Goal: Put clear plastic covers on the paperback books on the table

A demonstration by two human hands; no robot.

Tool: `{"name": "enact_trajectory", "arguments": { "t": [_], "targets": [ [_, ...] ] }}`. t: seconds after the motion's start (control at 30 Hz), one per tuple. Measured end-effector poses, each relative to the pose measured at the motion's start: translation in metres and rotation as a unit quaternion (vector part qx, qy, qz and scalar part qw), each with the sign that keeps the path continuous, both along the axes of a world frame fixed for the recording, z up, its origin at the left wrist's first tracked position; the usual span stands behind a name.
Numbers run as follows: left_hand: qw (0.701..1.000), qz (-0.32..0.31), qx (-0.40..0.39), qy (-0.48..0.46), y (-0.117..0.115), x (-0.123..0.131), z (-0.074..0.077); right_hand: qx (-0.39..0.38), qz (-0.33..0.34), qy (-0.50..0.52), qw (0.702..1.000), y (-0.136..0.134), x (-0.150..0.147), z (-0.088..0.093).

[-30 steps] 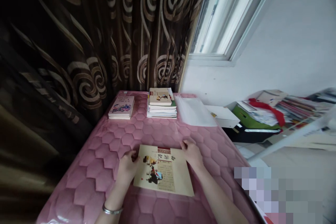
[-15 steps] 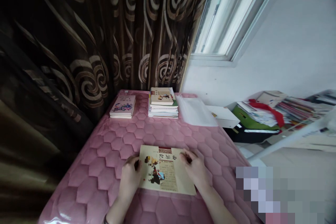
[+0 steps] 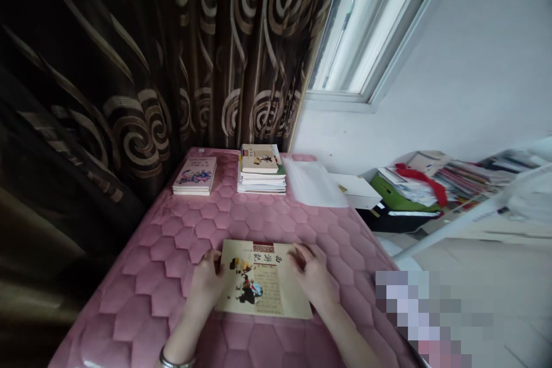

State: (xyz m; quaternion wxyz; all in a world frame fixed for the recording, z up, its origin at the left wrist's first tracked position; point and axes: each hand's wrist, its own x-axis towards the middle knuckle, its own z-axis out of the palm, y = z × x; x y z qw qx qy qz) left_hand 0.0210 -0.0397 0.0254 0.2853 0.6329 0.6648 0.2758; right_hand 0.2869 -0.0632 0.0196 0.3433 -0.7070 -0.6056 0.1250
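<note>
A cream-coloured book (image 3: 269,290) with Chinese characters and cartoon figures on its cover lies closed and sideways in front of me, at or just above the pink table cover (image 3: 254,345). My left hand (image 3: 208,277) grips its left edge with curled fingers. At the opposite edge, my right hand (image 3: 314,276) holds the book near its upper right corner. Parts of the fingers are hidden under or behind the edges. A metal bracelet (image 3: 176,361) circles my left wrist.
Two book stacks stand at the back: a low one (image 3: 195,175) on the left and a taller one (image 3: 261,175) near the middle. Beside them lie a clear plastic sheet (image 3: 317,184) and a white box (image 3: 359,191). A patterned curtain (image 3: 207,40) hangs behind.
The whole view has shifted slightly, so everything sits farther left. Both hands stay at the book's two edges, and more of the bracelet shows.
</note>
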Motion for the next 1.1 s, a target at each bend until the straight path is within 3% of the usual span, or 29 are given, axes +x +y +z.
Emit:
{"name": "enact_trajectory", "arguments": {
  "t": [0.1,0.17,0.27,0.4,0.53,0.67,0.93,1.1],
  "targets": [
    [0.999,-0.015,0.004,0.028,0.015,0.0,0.012,0.009,0.15,-0.051,0.987,-0.019,-0.014,0.026],
    [0.998,-0.011,0.016,0.059,0.03,0.003,0.016,-0.026,0.279,-0.069,0.957,-0.034,-0.028,0.039],
    [0.996,0.01,0.038,0.077,0.051,0.012,0.018,-0.053,0.372,-0.098,0.921,-0.047,-0.047,0.046],
    [0.996,-0.003,0.06,0.066,0.062,0.017,0.013,-0.032,0.373,-0.101,0.922,-0.043,-0.058,0.035],
    [0.994,-0.027,0.108,-0.015,0.055,0.01,0.0,0.011,0.371,-0.104,0.923,-0.038,-0.057,0.026],
    [0.982,-0.077,0.162,-0.052,0.051,0.002,-0.006,0.053,0.394,-0.164,0.903,-0.041,-0.055,0.02],
    [0.978,-0.108,0.156,-0.08,0.057,-0.004,-0.01,0.082,0.432,-0.269,0.857,-0.037,-0.05,0.027],
    [0.972,-0.106,0.177,-0.113,0.054,-0.005,-0.013,0.069,0.412,-0.289,0.862,-0.037,-0.048,0.035]
  ]
}}
